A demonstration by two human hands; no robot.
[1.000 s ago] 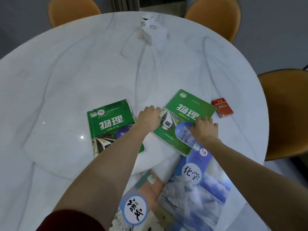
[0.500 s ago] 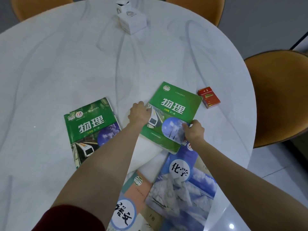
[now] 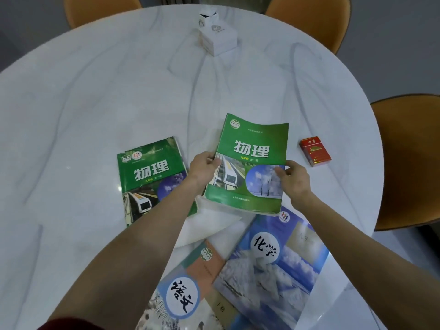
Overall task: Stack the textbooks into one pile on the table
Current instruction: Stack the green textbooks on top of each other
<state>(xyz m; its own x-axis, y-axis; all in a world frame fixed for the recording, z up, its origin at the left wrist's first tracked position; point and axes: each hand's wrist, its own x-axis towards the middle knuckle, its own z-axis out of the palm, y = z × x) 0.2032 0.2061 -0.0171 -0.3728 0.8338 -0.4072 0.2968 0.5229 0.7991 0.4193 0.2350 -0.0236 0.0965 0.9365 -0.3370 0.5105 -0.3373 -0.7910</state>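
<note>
Both hands grip one green physics book point(image 3: 252, 160): left hand point(image 3: 203, 166) closed on its left edge, right hand point(image 3: 294, 178) on its right edge, second green book point(image 3: 150, 172) flat just left.

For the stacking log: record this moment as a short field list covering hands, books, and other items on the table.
left hand: grips the left edge of the held green physics book
right hand: grips that book's right edge
held book state: lifted, tilted, near edge over the blue chemistry book
second green physics book: flat on the table, left of the held one
language book: at the near edge, partly under the chemistry book
pile: not yet formed
other items: red pack, white box
</note>
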